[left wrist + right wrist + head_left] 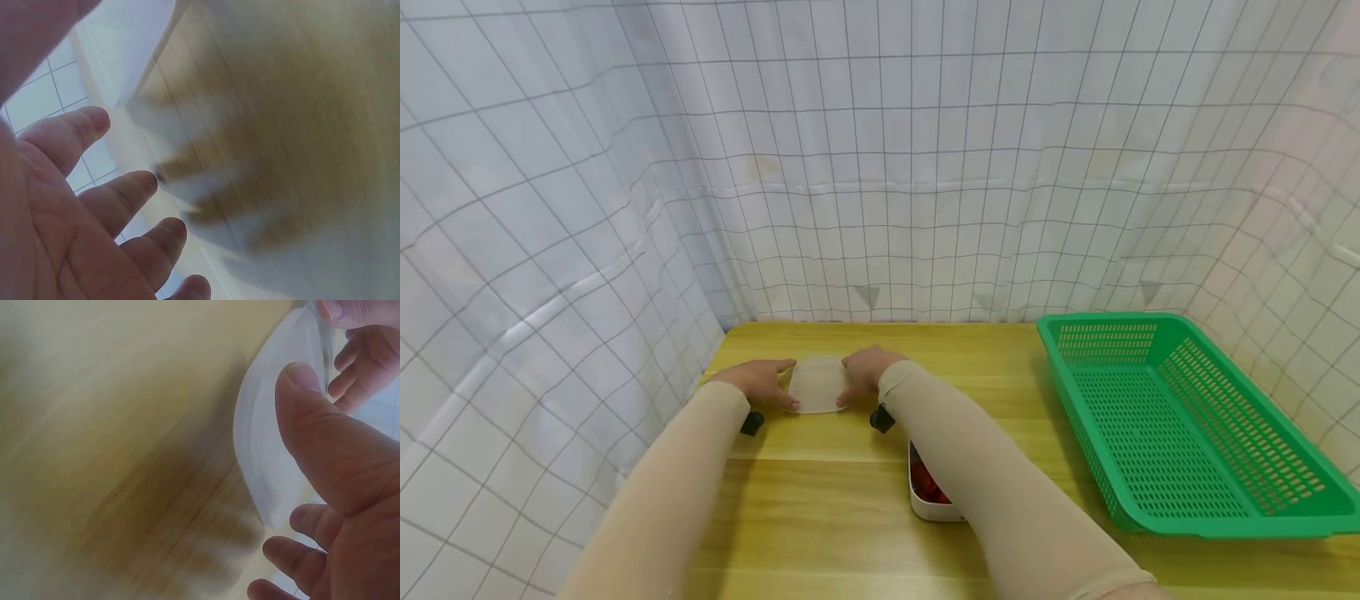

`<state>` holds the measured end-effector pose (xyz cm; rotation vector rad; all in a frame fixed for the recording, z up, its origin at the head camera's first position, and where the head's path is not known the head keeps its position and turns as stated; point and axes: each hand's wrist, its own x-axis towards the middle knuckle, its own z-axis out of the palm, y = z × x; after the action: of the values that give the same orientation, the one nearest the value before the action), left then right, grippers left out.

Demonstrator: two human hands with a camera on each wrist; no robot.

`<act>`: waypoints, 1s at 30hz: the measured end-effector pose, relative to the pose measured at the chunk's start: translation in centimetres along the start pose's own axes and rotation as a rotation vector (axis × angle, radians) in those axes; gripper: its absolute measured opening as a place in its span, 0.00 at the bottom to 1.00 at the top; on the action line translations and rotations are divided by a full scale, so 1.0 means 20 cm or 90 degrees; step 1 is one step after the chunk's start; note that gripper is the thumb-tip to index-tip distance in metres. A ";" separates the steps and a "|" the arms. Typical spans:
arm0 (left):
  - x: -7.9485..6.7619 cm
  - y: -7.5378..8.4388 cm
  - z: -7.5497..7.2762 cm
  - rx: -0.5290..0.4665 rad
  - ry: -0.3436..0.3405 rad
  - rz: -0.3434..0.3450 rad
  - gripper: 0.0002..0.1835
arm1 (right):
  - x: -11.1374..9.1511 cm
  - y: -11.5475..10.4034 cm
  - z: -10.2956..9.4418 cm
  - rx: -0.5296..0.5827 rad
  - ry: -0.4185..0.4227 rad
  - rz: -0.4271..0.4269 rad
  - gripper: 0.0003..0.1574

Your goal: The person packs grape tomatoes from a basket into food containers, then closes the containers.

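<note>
A whitish, see-through rectangular lid (817, 385) with rounded corners lies on the far left part of the wooden table, between my two hands. My left hand (762, 382) is at its left edge; the left wrist view shows the fingers (140, 194) spread and relaxed beside a corner of the lid (134, 56). At the right edge is my right hand (867, 372). Its thumb (306, 419) stretches across in front of the lid (262, 425) in the right wrist view, and its other fingers are loosely bent. Whether either thumb touches the lid, I cannot tell.
A white box (936, 511) with red contents stands partly hidden under my right forearm. At the right of the wooden table (820, 517) sits a large green slotted basket (1078, 450). Grid-patterned white curtains (880, 167) enclose the table's back and sides.
</note>
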<state>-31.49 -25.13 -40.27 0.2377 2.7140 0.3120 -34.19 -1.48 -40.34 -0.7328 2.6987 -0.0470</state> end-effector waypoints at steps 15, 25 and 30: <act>0.02 0.00 0.01 0.002 -0.007 0.007 0.57 | 0.02 0.02 0.03 -0.027 0.009 -0.046 0.39; 0.00 -0.01 0.00 0.018 -0.002 0.015 0.55 | 0.04 0.05 0.04 -0.038 0.016 -0.053 0.44; 0.00 0.00 0.01 0.013 0.001 0.020 0.54 | 0.04 0.07 0.05 -0.007 0.016 -0.021 0.49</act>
<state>-31.41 -25.22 -40.37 0.2868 2.7177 0.2945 -35.21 -0.67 -41.68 -0.7853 2.7133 -0.0491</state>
